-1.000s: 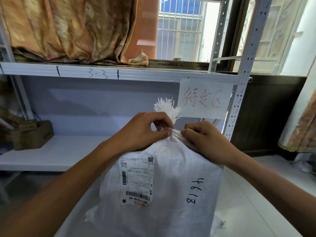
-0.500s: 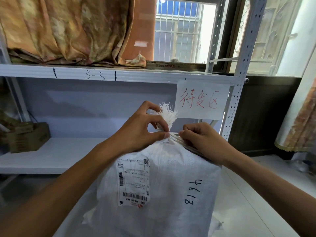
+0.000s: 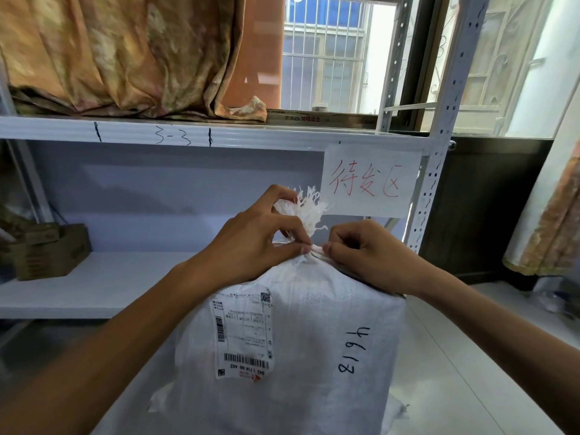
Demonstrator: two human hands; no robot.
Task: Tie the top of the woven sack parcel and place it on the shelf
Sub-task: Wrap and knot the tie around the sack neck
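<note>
A white woven sack parcel point(image 3: 314, 340) stands upright in front of me, with a shipping label and a handwritten number on its side. Its gathered top ends in a frayed white tuft point(image 3: 309, 208). My left hand point(image 3: 260, 243) pinches the bunched neck just below the tuft, thumb and fingers closed on it. My right hand point(image 3: 367, 255) grips the neck from the right, fingertips almost touching the left ones. Whether a cord runs between the fingers I cannot tell. Behind the parcel runs the white metal shelf point(image 3: 94, 284).
A brown cardboard box point(image 3: 47, 252) sits at the shelf's left end. The upper shelf board point(image 3: 188, 133) carries a bunched curtain point(image 3: 125, 54). A paper sign with red writing point(image 3: 370, 180) hangs by the perforated post point(image 3: 436, 171). Pale floor lies to the right.
Both hands have stayed on the sack's neck. My left fingers shifted around the tuft, first lifting, then closing lower, and my right fingertips drew in close to the left ones.
</note>
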